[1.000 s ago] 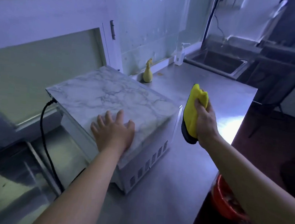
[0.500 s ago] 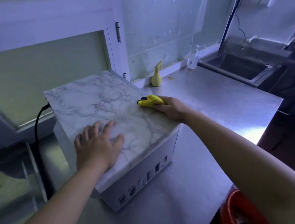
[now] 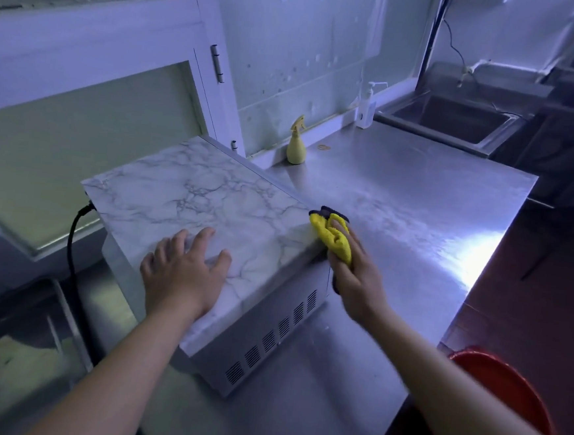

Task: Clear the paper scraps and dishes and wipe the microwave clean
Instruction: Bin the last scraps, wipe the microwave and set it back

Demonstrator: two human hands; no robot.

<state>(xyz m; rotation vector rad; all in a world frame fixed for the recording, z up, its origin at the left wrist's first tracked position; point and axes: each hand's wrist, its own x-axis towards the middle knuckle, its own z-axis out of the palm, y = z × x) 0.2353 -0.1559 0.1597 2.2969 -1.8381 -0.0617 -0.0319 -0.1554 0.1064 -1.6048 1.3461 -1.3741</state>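
- Head view, only one camera: microwave (image 3: 211, 204) sits on a steel counter (image 3: 399, 209), pushed toward the left end, with the white cabinet frame (image 3: 203, 39) behind it.
- Microwave top has a white marble-pattern skin with grey veins. The side wall facing the camera is plain grey metal with a row of vent slots (image 3: 269, 339).
- Left hand (image 3: 185, 274): released, palm down, fingers spread flat on the near part of the microwave top. It holds nothing and just presses on the surface.
- Right hand (image 3: 359, 281): clenched round a yellow cloth (image 3: 332, 238), which has a dark backing showing at its far tip and under the palm.
- Cloth is at the right edge of the microwave top, bunched and touching the edge near that corner. The hand itself hangs off the side, over the counter.
- Black power cable (image 3: 73, 252) leaves the microwave's left rear and drops down the left side.
- Yellow spray bottle (image 3: 296, 142) stands upright on the counter at the back wall, just past the microwave's far corner and apart from it.
- White pump bottle (image 3: 368, 107) is upright further along the same wall, just beside the sink (image 3: 458, 117).
- Red bucket (image 3: 506, 385) is low on the right, off the counter edge and partly hidden by the right forearm. Contents can't be made out.
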